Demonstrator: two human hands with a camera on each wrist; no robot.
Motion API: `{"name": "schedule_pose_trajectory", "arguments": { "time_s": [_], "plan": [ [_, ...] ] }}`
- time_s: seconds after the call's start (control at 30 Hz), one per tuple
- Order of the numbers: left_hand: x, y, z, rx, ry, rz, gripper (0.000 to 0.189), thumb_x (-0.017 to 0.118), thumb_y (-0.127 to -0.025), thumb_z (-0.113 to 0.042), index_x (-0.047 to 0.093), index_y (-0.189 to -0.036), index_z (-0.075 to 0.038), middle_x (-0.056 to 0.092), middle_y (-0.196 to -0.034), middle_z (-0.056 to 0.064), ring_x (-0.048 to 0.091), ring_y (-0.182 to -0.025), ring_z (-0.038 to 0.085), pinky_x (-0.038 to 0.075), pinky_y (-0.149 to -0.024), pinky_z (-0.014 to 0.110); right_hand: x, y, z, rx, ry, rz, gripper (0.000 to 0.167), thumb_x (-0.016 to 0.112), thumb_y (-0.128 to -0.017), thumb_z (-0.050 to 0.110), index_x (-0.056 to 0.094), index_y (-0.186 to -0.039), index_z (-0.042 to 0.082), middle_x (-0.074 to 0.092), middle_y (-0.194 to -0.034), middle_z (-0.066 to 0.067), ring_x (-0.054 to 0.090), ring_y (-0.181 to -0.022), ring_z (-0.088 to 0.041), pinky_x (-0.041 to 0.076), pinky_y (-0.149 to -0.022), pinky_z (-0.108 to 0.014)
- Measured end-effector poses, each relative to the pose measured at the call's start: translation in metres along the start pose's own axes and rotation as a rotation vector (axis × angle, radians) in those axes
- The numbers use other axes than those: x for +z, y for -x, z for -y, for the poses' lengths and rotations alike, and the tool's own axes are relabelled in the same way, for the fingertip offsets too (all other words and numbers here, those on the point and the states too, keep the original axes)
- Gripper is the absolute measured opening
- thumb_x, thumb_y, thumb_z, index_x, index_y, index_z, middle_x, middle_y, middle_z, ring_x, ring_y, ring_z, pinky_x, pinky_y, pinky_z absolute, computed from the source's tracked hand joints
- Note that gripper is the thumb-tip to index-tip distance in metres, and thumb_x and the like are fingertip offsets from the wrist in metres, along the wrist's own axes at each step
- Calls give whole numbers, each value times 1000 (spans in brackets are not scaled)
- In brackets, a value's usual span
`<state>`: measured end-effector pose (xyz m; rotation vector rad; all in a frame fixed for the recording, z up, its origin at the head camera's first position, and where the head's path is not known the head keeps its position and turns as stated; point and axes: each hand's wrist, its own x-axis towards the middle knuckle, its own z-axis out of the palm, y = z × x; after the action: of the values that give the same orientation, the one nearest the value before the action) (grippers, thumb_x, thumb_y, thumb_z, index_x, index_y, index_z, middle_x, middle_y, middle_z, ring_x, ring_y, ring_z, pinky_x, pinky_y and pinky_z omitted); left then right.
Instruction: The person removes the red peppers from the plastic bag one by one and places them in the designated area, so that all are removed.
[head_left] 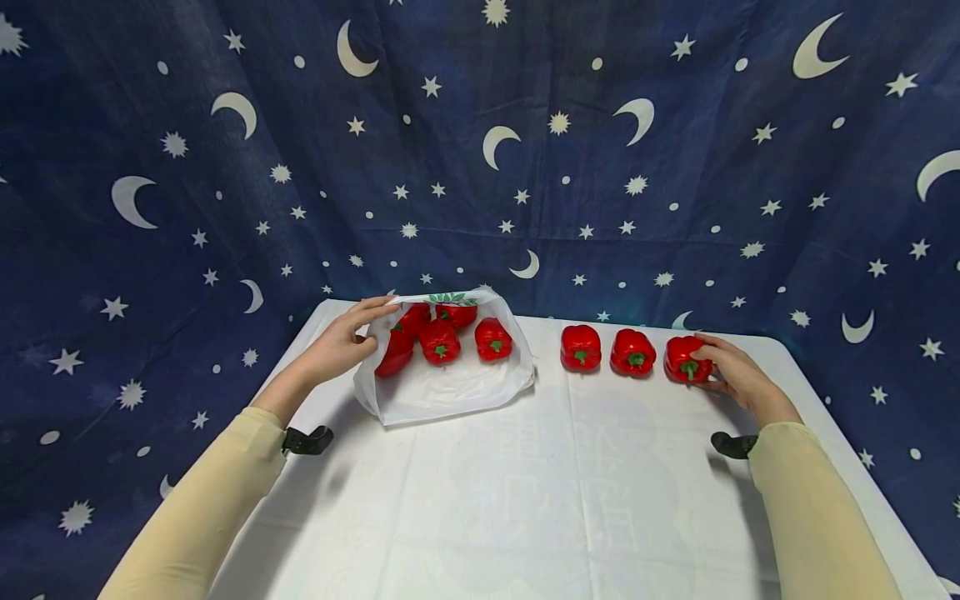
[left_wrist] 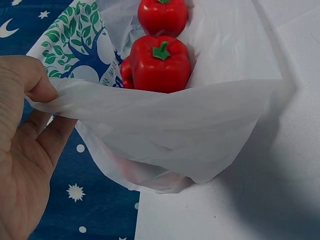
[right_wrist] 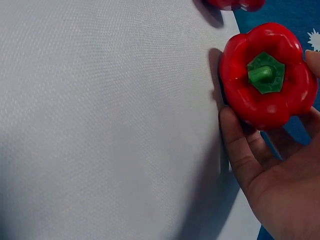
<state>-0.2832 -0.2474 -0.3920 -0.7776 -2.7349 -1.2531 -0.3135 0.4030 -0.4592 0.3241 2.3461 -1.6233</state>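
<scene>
With thumb and fingers, my left hand [head_left: 341, 340] pinches the rim of a white plastic bag [head_left: 457, 400] at its upper left, holding the mouth wide. In the left wrist view the bag's thin edge [left_wrist: 165, 117] runs away from that thumb, and a leaf print shows on its inner wall. Several red bell peppers [head_left: 439, 342] with green stems lie inside the bag. Over on the right, my right hand [head_left: 738, 379] grips another red bell pepper [right_wrist: 235, 75], its stem facing the right wrist camera. The fingers curl round the underside and the thumb rests on its side.
Two more red bell peppers, one [head_left: 581, 347] nearer the bag and one [head_left: 632, 352] beside the held one, stand in a row along the back of the white table [head_left: 510, 500]. A dark blue curtain [head_left: 450, 208] with moons and stars hangs behind.
</scene>
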Motion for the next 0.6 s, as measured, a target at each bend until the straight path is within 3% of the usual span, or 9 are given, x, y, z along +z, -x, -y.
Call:
{"name": "schedule_pose_trajectory", "arguments": {
  "time_s": [0.1, 0.37, 0.5, 0.6],
  "plan": [
    [-1, -1, 3, -2, 1, 3, 61, 47, -96, 10, 49, -153, -12, 30, -164, 2, 42, -131, 26, 40, -66, 31, 1, 1, 0, -1, 3, -6, 84, 53, -103, 35, 1, -165, 14, 2, -167, -28, 11, -148, -52, 29, -115, -60],
    [0, 0, 0, -12, -9, -1, 60, 45, -96, 12, 48, -153, -7, 29, -165, 6, 41, -133, 28, 38, -66, 30, 3, 4, 2, 2, 5, -4, 83, 52, -103, 36, -1, -165, 16, 0, -168, -27, 11, -149, -52, 28, -115, -60],
    [0, 3, -14, -12, -2, -3, 60, 44, -96, 13, 48, -153, -6, 29, -165, 8, 41, -133, 29, 38, -68, 30, 2, 5, 2, 3, 5, 0, 84, 51, -103, 37, -3, -164, 16, -1, -167, -27, 10, -149, -53, 30, -115, -59],
    [-1, 5, -24, -3, 7, 4, 60, 43, -95, 13, 47, -153, -5, 29, -165, 10, 41, -132, 31, 39, -68, 30, -3, 3, -1, -1, 5, -10, 86, 53, -102, 40, 0, -165, 14, 2, -167, -27, 20, -148, -49, 38, -111, -50]
  ]
}}
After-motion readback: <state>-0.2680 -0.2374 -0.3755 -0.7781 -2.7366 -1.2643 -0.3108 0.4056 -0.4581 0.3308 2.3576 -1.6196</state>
